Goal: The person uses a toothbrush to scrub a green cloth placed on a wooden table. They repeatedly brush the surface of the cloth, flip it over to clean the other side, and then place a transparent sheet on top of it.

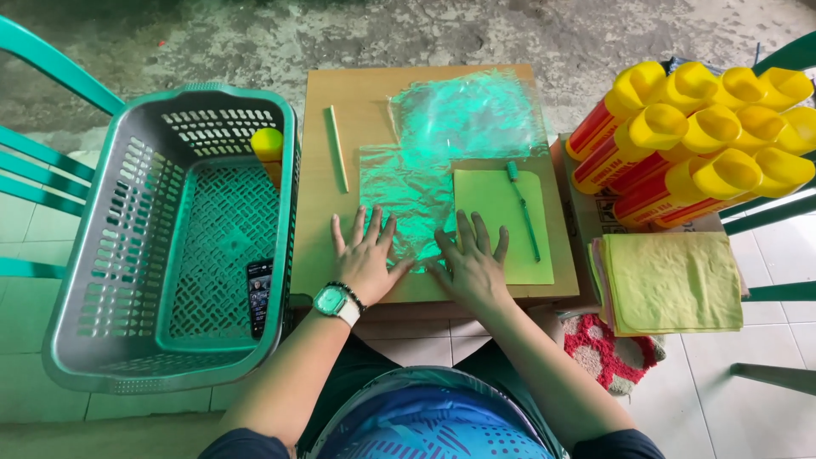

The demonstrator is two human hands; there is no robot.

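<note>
head view, both hands (421, 259) flat on clear plastic sheet (408, 200) — fingers spread

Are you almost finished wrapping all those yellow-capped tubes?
Barely started. One wrapped tube already stands in the green basket. Left hand and right hand press flat on a clear plastic sheet. A dozen or so tubes remain stacked.

A clear plastic sheet (408, 191) lies flat, crinkled, on the small wooden table (314, 170).

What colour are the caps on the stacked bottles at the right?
Yellow caps on red bottles, clearest in the head view.
</note>
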